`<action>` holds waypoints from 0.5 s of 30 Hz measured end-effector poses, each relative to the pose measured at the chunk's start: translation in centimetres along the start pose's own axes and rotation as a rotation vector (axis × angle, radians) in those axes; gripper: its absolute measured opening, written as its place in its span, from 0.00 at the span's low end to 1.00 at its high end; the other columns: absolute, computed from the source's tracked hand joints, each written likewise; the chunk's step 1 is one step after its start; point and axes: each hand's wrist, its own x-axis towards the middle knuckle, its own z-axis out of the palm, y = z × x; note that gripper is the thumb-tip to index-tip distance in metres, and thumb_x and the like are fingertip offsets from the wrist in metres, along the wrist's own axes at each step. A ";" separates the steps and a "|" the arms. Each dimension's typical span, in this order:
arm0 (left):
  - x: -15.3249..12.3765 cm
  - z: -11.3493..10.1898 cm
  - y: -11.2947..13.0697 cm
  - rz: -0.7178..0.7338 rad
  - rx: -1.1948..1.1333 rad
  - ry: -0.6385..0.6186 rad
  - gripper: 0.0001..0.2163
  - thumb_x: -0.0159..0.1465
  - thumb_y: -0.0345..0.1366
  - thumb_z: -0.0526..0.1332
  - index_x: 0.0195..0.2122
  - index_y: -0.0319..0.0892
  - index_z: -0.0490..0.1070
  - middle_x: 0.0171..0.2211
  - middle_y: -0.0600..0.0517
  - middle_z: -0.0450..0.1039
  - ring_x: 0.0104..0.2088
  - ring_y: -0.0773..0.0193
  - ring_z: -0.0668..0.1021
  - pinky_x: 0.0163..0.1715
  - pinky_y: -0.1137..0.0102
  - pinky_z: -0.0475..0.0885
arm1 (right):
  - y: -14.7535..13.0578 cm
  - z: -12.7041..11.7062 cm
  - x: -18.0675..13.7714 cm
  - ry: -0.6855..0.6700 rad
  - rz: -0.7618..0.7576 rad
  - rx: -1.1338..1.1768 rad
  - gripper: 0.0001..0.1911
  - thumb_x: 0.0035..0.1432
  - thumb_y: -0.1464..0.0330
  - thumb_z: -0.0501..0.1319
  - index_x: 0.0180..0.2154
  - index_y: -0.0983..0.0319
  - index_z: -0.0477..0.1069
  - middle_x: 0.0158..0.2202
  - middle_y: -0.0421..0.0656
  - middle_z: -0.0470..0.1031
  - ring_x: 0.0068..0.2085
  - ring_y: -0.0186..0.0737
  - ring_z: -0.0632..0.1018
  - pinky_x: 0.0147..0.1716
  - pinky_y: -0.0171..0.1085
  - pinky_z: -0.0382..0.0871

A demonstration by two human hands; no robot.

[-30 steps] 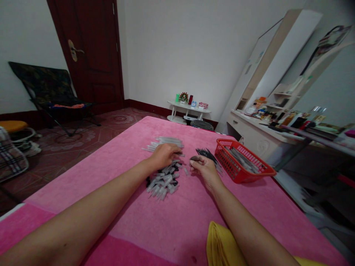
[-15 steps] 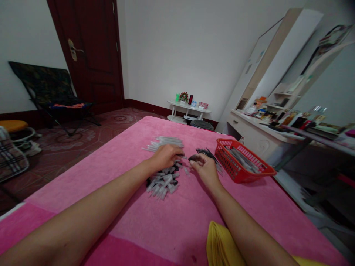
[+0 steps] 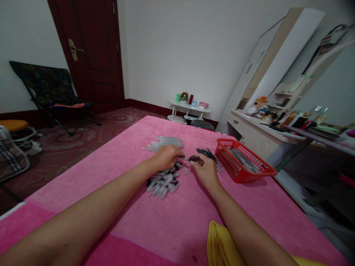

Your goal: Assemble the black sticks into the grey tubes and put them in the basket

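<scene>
My left hand (image 3: 167, 156) is closed, its fingers pinching a clear pen barrel (image 3: 184, 159) whose end pokes out to the right. Opposite it, my right hand (image 3: 204, 169) pinches a small black pen part (image 3: 190, 160); barrel and part are end to end, and I cannot tell whether they are joined. Beneath my left wrist lies a heap of clear and black pen caps (image 3: 163, 183), with one loose cap (image 3: 186, 171) between the hands. More clear barrels (image 3: 169, 140) lie in a row beyond my left hand. Thin black refills (image 3: 209, 153) lie behind my right hand.
An orange-red plastic basket (image 3: 241, 177) holding pen-like sticks stands to the right of my right hand. Everything rests on a pink cloth (image 3: 133, 218). Yellow fabric (image 3: 222, 245) lies under my right forearm. A dresser (image 3: 257, 129) with bottles stands beyond the right edge.
My hands have barely shifted. The clear barrel in my left hand and the black part in my right hand have come closer together, their ends now meeting or nearly so.
</scene>
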 end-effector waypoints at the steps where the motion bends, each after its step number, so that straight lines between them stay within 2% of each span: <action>1: 0.0 -0.1 0.1 0.002 0.006 -0.005 0.10 0.61 0.31 0.56 0.40 0.44 0.76 0.36 0.47 0.77 0.38 0.59 0.78 0.36 0.70 0.68 | 0.0 0.0 0.0 0.000 -0.002 -0.003 0.06 0.47 0.70 0.59 0.29 0.63 0.73 0.28 0.42 0.76 0.30 0.40 0.75 0.31 0.37 0.66; 15: 0.0 0.3 -0.1 -0.008 -0.046 0.015 0.10 0.61 0.32 0.57 0.39 0.44 0.76 0.36 0.47 0.78 0.39 0.59 0.78 0.38 0.69 0.68 | 0.3 0.0 0.0 -0.010 -0.001 -0.022 0.06 0.47 0.70 0.58 0.29 0.62 0.73 0.28 0.42 0.77 0.31 0.41 0.76 0.32 0.37 0.68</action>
